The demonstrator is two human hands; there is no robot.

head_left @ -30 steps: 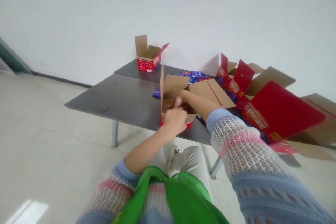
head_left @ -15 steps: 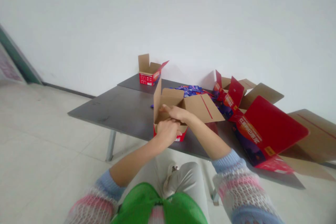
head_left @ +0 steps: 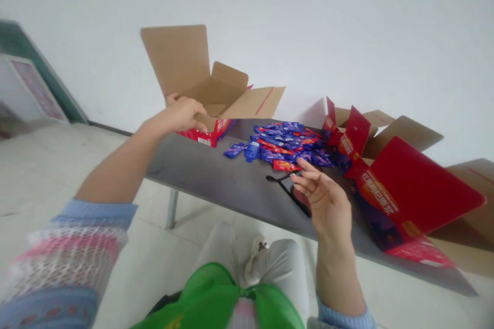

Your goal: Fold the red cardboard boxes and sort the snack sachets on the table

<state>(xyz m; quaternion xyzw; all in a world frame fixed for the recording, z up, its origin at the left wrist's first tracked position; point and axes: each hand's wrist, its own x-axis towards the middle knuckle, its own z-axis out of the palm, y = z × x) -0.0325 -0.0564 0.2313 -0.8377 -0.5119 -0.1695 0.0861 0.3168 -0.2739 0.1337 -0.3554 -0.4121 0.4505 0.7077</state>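
At the left of the table, my left hand [head_left: 185,113] grips the near wall of an open cardboard box [head_left: 231,109] that is red outside and brown inside, with its flaps up. The box is tilted and mostly hides what lies behind it. My right hand [head_left: 326,200] hovers over the table's front edge with its fingers apart and nothing in them. Just beyond its fingertips lies a pile of blue and red packets [head_left: 289,141]. An item with black straps [head_left: 289,190] lies partly behind the right hand.
Several open red boxes [head_left: 420,185] with flaps spread stand along the right side of the dark table [head_left: 216,175]. A white wall [head_left: 270,20] rises behind it. Framed boards [head_left: 38,82] lean at the far left.
The box went from the table's front middle to the back left with my left hand. My right hand left it and drew back to the right, uncovering the packets and the strapped item.
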